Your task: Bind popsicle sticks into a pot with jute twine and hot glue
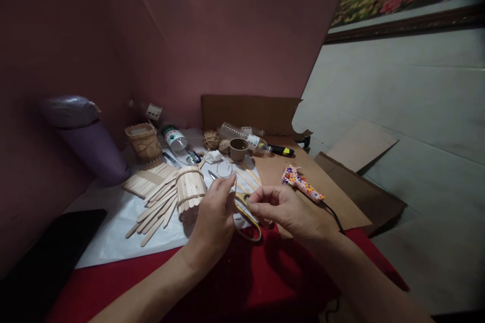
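Scissors (247, 216) btwn L hand (214, 212) & R hand (286, 208); stick-clad cylinder (190, 185) nearby.

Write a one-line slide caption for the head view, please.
Left hand and right hand close together over scissors, between a stick-covered cylinder and a flower-patterned glue gun.

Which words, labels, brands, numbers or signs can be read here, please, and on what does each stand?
No text is legible.
Green-and-white label on the left-hand clear bottle: too small and blurred to read.
White label on the clear bottle behind the brown pot: marks too small to read.
White label at the back left: also unreadable.
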The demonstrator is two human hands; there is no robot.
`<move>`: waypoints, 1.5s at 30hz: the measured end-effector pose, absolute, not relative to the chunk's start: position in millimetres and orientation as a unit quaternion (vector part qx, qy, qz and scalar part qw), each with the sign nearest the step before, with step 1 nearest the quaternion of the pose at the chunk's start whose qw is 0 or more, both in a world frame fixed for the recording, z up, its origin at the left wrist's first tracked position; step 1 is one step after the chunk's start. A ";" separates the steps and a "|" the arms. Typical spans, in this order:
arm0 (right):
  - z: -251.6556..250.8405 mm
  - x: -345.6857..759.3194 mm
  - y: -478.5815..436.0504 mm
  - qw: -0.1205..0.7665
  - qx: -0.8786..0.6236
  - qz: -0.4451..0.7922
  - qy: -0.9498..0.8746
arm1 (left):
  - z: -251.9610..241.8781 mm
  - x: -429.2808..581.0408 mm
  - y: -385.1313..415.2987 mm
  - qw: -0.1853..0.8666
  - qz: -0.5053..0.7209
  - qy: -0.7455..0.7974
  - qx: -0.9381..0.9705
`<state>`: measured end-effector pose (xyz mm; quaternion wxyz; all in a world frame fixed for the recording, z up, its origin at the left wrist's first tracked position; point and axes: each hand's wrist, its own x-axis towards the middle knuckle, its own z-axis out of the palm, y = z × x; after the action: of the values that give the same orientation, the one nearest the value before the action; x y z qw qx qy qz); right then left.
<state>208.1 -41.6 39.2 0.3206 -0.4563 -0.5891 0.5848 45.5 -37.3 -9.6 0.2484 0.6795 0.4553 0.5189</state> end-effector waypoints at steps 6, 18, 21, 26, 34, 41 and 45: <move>32.4 211.8 -49.8 0.350 -0.430 0.555 -0.620 | 13.5 42.9 -55.5 0.483 0.478 0.412 0.607; 48.8 189.4 -28.2 0.387 -0.388 0.602 -0.581 | 30.6 36.0 -38.6 0.558 0.523 0.370 0.528; 40.6 181.7 -15.1 0.416 -0.361 0.618 -0.561 | 30.4 33.0 -32.0 0.550 0.549 0.376 0.505; 34.0 172.6 -7.1 0.425 -0.359 0.615 -0.558 | 22.5 27.9 -26.8 0.518 0.572 0.400 0.494; 21.2 163.5 -9.2 0.442 -0.362 0.581 -0.580 | 10.8 23.0 -30.4 0.486 0.574 0.407 0.519; 11.7 166.4 -11.9 0.432 -0.373 0.583 -0.579 | 7.1 20.7 -33.5 0.532 0.546 0.416 0.496; 6.9 173.3 -16.3 0.426 -0.374 0.534 -0.627 | -0.3 25.3 -42.7 0.442 0.556 0.455 0.537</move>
<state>173.3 -16.3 6.9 0.4264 -0.3737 -0.6269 0.5343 25.3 -42.7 -0.3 0.4421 0.5370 0.4550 0.5560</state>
